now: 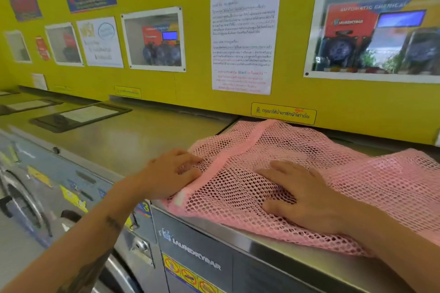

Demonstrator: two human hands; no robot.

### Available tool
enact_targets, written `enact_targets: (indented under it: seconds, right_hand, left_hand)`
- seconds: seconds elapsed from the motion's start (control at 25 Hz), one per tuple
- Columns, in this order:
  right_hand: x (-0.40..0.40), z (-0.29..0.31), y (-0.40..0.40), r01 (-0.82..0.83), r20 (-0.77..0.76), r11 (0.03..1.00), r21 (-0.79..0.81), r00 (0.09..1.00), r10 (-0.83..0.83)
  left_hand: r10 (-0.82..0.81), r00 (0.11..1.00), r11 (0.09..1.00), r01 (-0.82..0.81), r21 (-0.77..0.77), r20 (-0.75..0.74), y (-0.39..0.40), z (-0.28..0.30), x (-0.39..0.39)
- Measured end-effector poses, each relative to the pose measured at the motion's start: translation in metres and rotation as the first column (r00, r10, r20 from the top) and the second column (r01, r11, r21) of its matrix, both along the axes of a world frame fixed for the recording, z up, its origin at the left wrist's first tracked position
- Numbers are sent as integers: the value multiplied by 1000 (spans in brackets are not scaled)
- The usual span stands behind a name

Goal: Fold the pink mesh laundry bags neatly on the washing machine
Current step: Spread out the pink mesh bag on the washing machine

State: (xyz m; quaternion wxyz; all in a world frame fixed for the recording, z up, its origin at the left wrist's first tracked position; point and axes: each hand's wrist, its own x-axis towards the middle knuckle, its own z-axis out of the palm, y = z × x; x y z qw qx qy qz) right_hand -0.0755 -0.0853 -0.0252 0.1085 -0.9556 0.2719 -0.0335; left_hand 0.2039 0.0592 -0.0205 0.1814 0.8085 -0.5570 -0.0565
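Note:
A pink mesh laundry bag (240, 164) lies spread on the steel top of a washing machine (273, 248), with a solid pink band running from the far edge toward the near left corner. More pink mesh (392, 181) is bunched to the right. My left hand (170, 175) pinches the bag's left edge, fingers curled on the mesh. Flat on top of the bag, fingers spread, my right hand (301, 196) presses it down near the machine's front edge.
A yellow wall (152, 93) with posters and notices rises right behind the machine. To the left, a lower steel machine top (133, 135) carries a dark lid frame (78, 116). A round washer door (21, 202) shows at the lower left.

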Motion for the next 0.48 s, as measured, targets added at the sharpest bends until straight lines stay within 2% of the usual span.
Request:
enact_targets:
  seconds: [0.12,0.2,0.32,0.4,0.48]
  right_hand:
    - [3,0,1,6,51,999,-54,999,-3]
    - [3,4,-3,40,103,998,-50,994,-35]
    - [-2,9,-19,166,148,982,-92,977,-151]
    - [-11,11,-34,273,65,951,-149,962,-266]
    - [-22,12,-44,301,-74,945,-131,947,-312]
  left_hand:
    - [-24,998,967,38,-254,58,-7,9,-2]
    - [-149,988,926,153,-344,39,-19,19,-14]
    - [-329,935,898,353,-261,133,-49,30,-34]
    - [-387,910,899,408,-161,146,-74,37,-44]
    - [-389,910,909,405,-101,145,-98,41,-51]
